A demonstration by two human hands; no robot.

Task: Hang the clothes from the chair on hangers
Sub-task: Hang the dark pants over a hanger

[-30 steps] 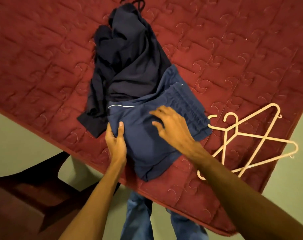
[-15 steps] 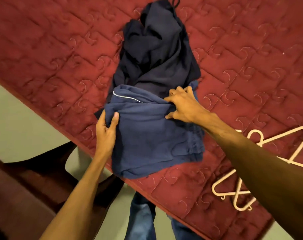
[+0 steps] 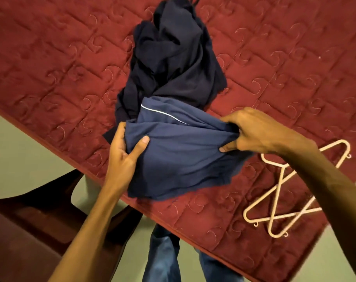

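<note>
A blue garment with thin white piping (image 3: 185,157) lies folded near the front edge of a red quilted mattress (image 3: 61,64). My left hand (image 3: 126,153) grips its left edge, thumb on top. My right hand (image 3: 252,131) pinches a bunch of its fabric at the right edge. Behind it a darker navy garment (image 3: 173,58) lies crumpled in a heap. Two cream plastic hangers (image 3: 282,200) lie crossed on the mattress at the right, partly hidden by my right forearm.
A dark brown wooden chair (image 3: 30,224) stands at the lower left beside the mattress. The floor (image 3: 20,159) is pale green. My legs in blue jeans (image 3: 163,257) show below the mattress edge.
My right hand has moved from the garment's top edge to its right edge and bunched the fabric. The left hand has kept its hold on the left edge. The garment is pulled wider.
</note>
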